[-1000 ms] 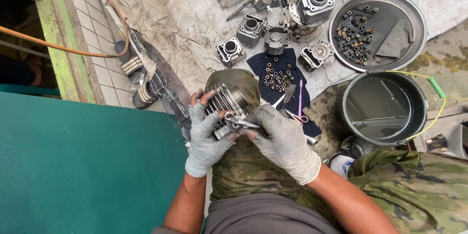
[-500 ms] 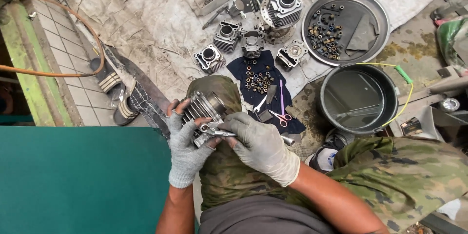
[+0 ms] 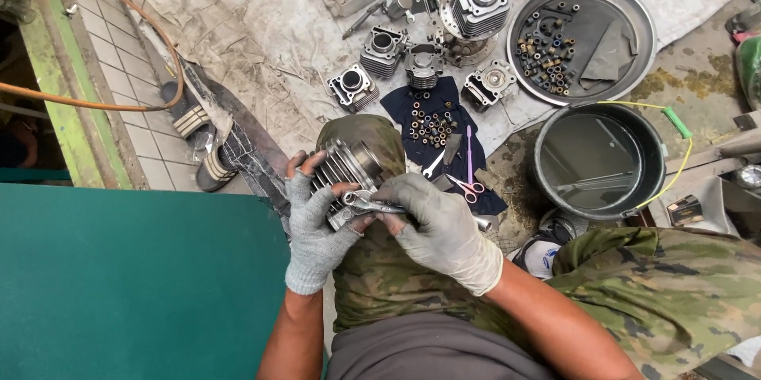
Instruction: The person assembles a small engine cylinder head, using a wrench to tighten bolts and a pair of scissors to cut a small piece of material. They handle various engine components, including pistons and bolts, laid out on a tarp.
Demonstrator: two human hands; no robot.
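Left hand: the grey-gloved left hand (image 3: 315,225) is curled shut around the finned grey metal engine cylinder (image 3: 346,168), fingers spread over the fins
Right hand: the pale-gloved right hand (image 3: 440,225) is closed on a small shiny metal tool (image 3: 371,206), pressing it against the cylinder's near end
Cylinder: held over the person's camouflage-clad knee (image 3: 372,269), tilted, its bore facing up and to the right
Floor ahead: a dark blue cloth (image 3: 412,106) carrying many small metal rings, with pink-handled scissors (image 3: 468,187) just beside the right hand
Further off: four smaller cylinder parts (image 3: 383,51) on a dirty pale tarpaulin (image 3: 238,23), near a round metal tray (image 3: 626,11) of small fittings
Right side: a dark round bucket (image 3: 600,160) with a yellow and green handle
Left side: a green panel (image 3: 135,285) and an orange hose (image 3: 95,103)
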